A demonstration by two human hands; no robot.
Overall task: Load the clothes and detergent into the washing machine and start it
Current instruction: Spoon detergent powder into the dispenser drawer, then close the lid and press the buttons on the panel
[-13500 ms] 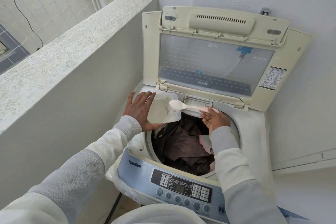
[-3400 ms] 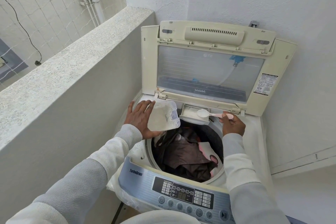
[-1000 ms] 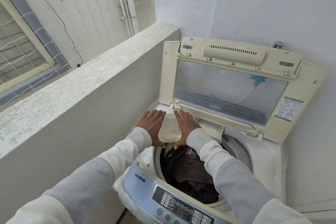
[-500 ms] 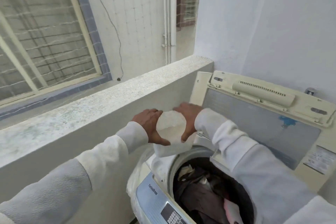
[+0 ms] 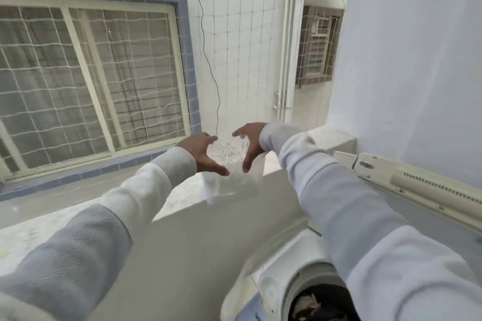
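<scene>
A clear plastic detergent bag (image 5: pixel 230 172) hangs between both hands, raised over the speckled ledge (image 5: pixel 182 190). My left hand (image 5: pixel 202 152) grips its left side and my right hand (image 5: pixel 247 142) grips its right side. The washing machine (image 5: pixel 276 279) sits at the bottom right, its drum holding dark clothes (image 5: pixel 317 305). Its cream lid (image 5: pixel 417 190) stands open at the right edge. My right sleeve hides most of the drum opening.
A low wall topped by the ledge runs along the left of the machine. Beyond it hangs a safety net (image 5: pixel 234 47), with a barred window (image 5: pixel 91 81) and pipes (image 5: pixel 289 47) on the opposite wall. A white wall (image 5: pixel 417 60) rises on the right.
Both hands have lifted the bag up and away from the drum toward the ledge. The view has swung up and left, so the control panel has dropped out of sight.
</scene>
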